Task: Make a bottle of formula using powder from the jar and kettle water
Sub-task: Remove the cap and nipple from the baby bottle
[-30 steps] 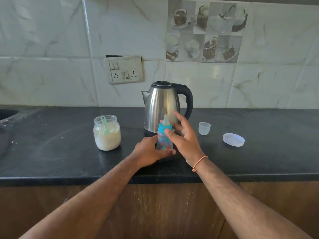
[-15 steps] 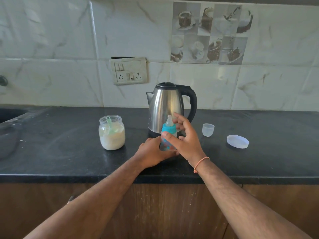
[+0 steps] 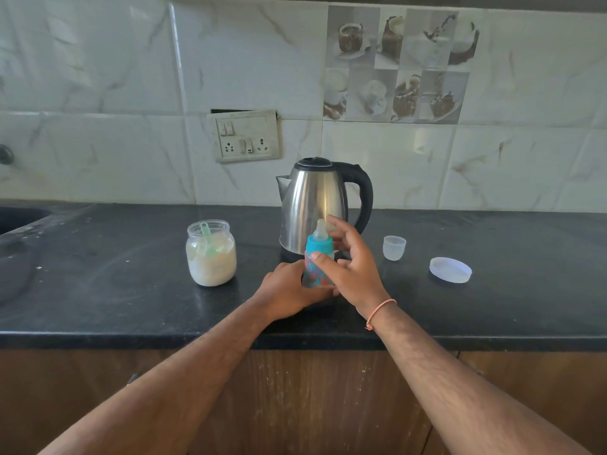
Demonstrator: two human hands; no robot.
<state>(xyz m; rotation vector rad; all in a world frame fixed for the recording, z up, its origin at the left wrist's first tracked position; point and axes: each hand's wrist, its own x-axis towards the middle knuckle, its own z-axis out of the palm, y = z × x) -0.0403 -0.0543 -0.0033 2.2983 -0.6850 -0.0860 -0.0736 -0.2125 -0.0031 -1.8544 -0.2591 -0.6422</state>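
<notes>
Count on the black counter (image 3: 98, 290): 1 baby bottle (image 3: 318, 267), 1 kettle (image 3: 315, 205), 1 powder jar (image 3: 212, 254), 1 small clear cup (image 3: 394, 247), 1 round clear lid (image 3: 450, 270). 2 hands in view.

Bottle: upright at counter centre, directly in front of the kettle base, roughly 6 o'clock from it. Teal collar (image 3: 320, 248) and clear teat (image 3: 321, 230) fitted on top. Body clear with red/blue print. Contents can't be made out; hands cover most of it.

Left hand (image 3: 289, 290): wrapped around the lower body of the bottle from its 9 o'clock side, fingers closed on it.

Right hand (image 3: 351, 267): half open, thumb tip pressed on the bottle just under the teal collar, fingers spread round the far side at 3 o'clock. Whether those fingers touch the collar, can't tell. Orange thread band (image 3: 381, 311) on the wrist.

Jar: glass, lid off, at 9 o'clock from the bottle, well apart. About two-thirds full of off-white powder, light green scoop (image 3: 207, 239) standing in it.

Kettle: stainless, black lid shut, black handle toward 3 o'clock, spout toward 9 o'clock. Contents not visible.

Small cup: at 3 o'clock from the kettle base, mouth up, looks empty. Round lid further out at 3 o'clock, lying flat.

Writing: none readable on the bottle, jar or kettle.

Wall: 1 switch/socket plate (image 3: 246, 136) at 11 o'clock above the kettle.
</notes>
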